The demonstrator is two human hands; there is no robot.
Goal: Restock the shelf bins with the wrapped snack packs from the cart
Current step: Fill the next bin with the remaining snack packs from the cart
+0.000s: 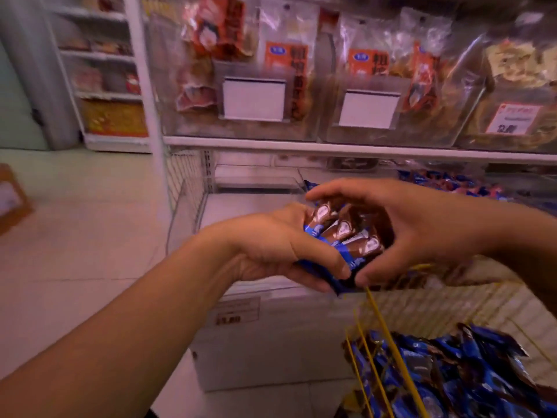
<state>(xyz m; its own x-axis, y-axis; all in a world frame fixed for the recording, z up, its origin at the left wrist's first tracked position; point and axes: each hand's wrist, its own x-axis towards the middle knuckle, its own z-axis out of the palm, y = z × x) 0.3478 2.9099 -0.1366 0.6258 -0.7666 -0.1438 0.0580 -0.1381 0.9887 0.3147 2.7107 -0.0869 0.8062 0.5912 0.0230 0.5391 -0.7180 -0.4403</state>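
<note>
Both hands, left [271, 245] and right [416, 230], grip snack packs [340, 233] above a near-empty shelf bin [241, 206]; the cart [452, 372] below it remains well stocked.

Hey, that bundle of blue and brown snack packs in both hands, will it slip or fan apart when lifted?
Probably slippery: the snack packs have glossy wrappers. Likely to fan apart, since several loose packs already splay between the left hand and right hand. They seem light.

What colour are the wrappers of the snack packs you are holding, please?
Brown and blue with white oval marks, on the snack packs held between both hands; the head view shows it.
</note>
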